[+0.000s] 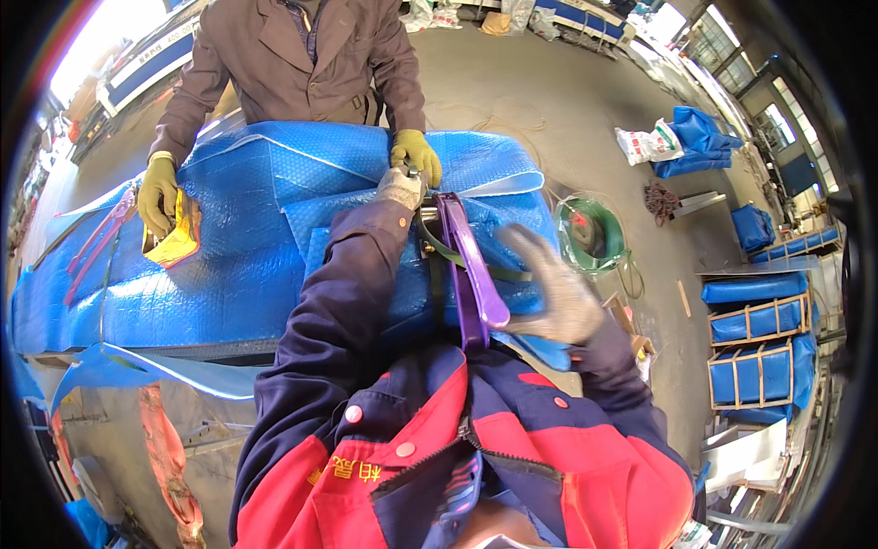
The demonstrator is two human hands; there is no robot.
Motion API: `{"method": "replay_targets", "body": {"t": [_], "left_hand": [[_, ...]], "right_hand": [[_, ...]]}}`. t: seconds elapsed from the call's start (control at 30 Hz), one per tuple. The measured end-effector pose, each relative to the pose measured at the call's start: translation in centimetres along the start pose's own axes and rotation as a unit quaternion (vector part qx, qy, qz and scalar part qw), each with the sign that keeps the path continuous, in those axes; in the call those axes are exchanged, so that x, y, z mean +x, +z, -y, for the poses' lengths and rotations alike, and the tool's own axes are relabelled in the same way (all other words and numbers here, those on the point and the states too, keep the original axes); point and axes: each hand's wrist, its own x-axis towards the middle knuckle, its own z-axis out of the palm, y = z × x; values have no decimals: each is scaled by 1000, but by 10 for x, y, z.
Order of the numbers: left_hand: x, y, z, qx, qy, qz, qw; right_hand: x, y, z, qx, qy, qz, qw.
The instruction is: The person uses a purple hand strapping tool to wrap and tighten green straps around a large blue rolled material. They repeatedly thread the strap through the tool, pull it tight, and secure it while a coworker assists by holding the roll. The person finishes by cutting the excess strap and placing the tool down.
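Note:
A blue bubble-wrapped bundle (210, 284) lies in front of me. A strapping tool (468, 256) with two long purple handles stands against it, its metal head at the far end. A dark green strap (498, 273) runs beside the handles. My gloved left hand (401, 188) is closed at the tool's head, its grip partly hidden. My gloved right hand (558, 293), blurred, has its fingers spread just right of the handles and holds nothing visible. A co-worker's gloved hand (417, 156) touches the wrap beside my left hand; their other hand (159, 194) holds a yellow object (178, 238).
Another purple-handled tool (96, 247) lies on the bundle's left part. A green coil of strap (593, 236) sits on the floor to the right. Wrapped bundles in wooden frames (757, 325) stand farther right. An orange sling (166, 457) hangs at the lower left.

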Motion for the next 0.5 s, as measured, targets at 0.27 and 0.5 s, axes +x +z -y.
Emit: {"method": "replay_targets", "body": {"t": [0.27, 0.5], "left_hand": [[-11, -49, -8, 101, -69, 95, 988], [-32, -84, -48, -253, -265, 183, 912]], "right_hand": [[78, 38, -70, 109, -178, 54, 976], [115, 14, -71, 153, -178, 119, 965]]}}
